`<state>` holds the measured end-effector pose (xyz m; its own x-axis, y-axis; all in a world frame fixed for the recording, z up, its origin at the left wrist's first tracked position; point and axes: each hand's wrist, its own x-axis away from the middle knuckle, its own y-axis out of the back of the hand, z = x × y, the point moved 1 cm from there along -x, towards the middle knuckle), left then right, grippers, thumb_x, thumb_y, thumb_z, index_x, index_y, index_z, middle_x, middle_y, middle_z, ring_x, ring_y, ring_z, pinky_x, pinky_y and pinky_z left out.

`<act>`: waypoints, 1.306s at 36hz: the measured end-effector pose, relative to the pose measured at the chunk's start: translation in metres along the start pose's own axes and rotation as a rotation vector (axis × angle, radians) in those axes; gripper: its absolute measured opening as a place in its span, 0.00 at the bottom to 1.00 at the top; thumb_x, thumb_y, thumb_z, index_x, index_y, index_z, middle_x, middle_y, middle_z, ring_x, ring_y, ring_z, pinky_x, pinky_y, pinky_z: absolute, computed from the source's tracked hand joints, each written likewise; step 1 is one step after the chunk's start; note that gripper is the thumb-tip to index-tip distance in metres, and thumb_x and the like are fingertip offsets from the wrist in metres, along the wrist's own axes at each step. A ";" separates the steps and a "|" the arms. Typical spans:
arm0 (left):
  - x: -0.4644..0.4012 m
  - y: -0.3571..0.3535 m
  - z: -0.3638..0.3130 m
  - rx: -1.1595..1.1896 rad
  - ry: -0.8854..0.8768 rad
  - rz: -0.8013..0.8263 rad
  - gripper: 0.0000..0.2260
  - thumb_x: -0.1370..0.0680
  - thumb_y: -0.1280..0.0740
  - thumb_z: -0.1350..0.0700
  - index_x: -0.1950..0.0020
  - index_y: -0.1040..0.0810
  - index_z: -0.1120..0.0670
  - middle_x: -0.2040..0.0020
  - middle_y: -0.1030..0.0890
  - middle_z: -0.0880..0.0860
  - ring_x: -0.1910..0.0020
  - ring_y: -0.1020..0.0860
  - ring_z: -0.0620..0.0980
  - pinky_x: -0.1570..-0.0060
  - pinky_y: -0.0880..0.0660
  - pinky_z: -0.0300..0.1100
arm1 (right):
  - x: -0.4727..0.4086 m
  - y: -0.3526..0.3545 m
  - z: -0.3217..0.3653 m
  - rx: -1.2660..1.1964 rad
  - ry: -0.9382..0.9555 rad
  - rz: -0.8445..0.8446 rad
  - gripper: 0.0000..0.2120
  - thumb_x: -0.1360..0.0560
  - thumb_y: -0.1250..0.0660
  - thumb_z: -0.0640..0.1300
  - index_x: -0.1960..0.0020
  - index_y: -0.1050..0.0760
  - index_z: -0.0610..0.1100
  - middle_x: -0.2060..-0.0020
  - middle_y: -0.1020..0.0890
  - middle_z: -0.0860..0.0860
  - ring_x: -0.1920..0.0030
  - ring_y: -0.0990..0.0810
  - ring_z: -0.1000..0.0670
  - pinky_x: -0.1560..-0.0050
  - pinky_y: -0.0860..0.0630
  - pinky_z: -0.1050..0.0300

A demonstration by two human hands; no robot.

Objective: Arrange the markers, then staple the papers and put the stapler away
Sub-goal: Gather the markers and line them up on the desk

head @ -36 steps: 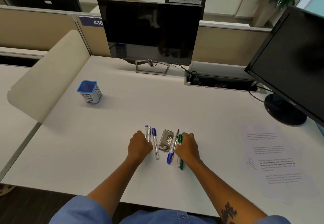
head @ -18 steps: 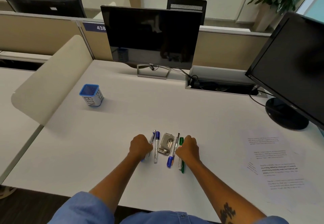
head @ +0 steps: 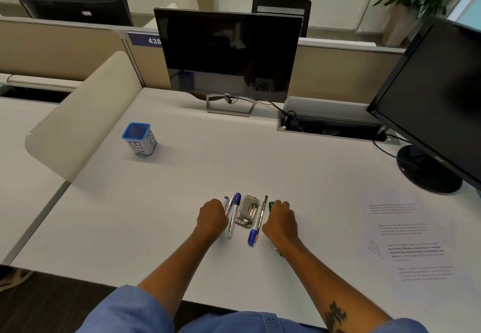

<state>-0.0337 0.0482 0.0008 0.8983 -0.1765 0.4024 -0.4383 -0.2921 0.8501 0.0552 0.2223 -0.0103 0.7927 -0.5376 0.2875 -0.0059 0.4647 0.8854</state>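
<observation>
A grey metal stapler [head: 247, 211] lies on the white desk [head: 182, 202] between my two hands. My left hand [head: 212, 219] is curled with its fingers on a white marker [head: 228, 206]. A blue-capped white marker [head: 233, 216] lies just to the right of it. Right of the stapler lie a marker with a blue cap [head: 253, 231] and a thin black pen [head: 264, 205]. My right hand [head: 281, 222] is curled over a green marker [head: 271, 205], hiding its middle. The printed papers [head: 408, 244] lie loose at the right.
A blue-rimmed cup labelled BIN [head: 140, 138] stands at the left back of the desk. A dark monitor [head: 226, 54] stands at the back centre and a second monitor [head: 437, 103] at the right, with its round base [head: 426, 169] and cables on the desk.
The marker under my left hand swung from tilted to roughly parallel with the others. My right hand stayed on the green marker. The view tilted down slightly.
</observation>
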 end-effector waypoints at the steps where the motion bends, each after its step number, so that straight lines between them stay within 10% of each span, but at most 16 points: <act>1: 0.001 0.000 0.000 -0.009 -0.005 -0.003 0.07 0.22 0.29 0.58 0.54 0.28 0.55 0.60 0.25 0.50 0.59 0.24 0.52 0.59 0.29 0.41 | 0.001 0.001 0.000 0.006 0.008 0.000 0.24 0.28 0.23 0.39 0.35 0.28 0.41 0.39 0.24 0.44 0.42 0.21 0.44 0.45 0.19 0.53; 21: 0.000 -0.001 0.014 -0.044 -0.021 0.028 0.10 0.18 0.36 0.60 0.58 0.33 0.55 0.56 0.25 0.53 0.53 0.23 0.55 0.55 0.32 0.41 | 0.004 0.014 0.008 0.017 0.003 0.022 0.10 0.25 0.25 0.39 0.45 0.22 0.42 0.48 0.19 0.45 0.53 0.19 0.47 0.58 0.26 0.59; 27: -0.010 0.010 0.023 -0.059 -0.032 0.072 0.05 0.17 0.35 0.57 0.47 0.25 0.58 0.50 0.21 0.57 0.43 0.18 0.58 0.53 0.31 0.41 | -0.001 0.024 0.017 -0.022 -0.045 -0.004 0.15 0.28 0.28 0.36 0.61 0.34 0.47 0.53 0.20 0.45 0.57 0.20 0.46 0.63 0.28 0.56; 38: -0.033 0.056 0.081 0.030 0.012 0.008 0.09 0.18 0.35 0.54 0.54 0.28 0.58 0.57 0.24 0.54 0.57 0.25 0.55 0.58 0.32 0.43 | -0.012 0.031 0.110 -0.188 0.043 -0.005 0.07 0.27 0.31 0.38 0.51 0.27 0.41 0.52 0.19 0.44 0.54 0.18 0.43 0.61 0.24 0.54; 47: -0.049 0.101 0.171 0.047 0.124 -0.003 0.09 0.18 0.34 0.52 0.53 0.28 0.57 0.56 0.24 0.53 0.56 0.26 0.53 0.56 0.31 0.43 | -0.004 -0.058 0.215 -0.411 0.101 0.262 0.25 0.27 0.27 0.44 0.30 0.25 0.43 0.46 0.14 0.45 0.49 0.14 0.44 0.45 0.17 0.50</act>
<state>-0.1277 -0.1336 0.0083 0.8955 -0.0588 0.4412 -0.4338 -0.3368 0.8357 -0.0789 0.0461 0.0159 0.8521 -0.3042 0.4260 0.0118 0.8248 0.5653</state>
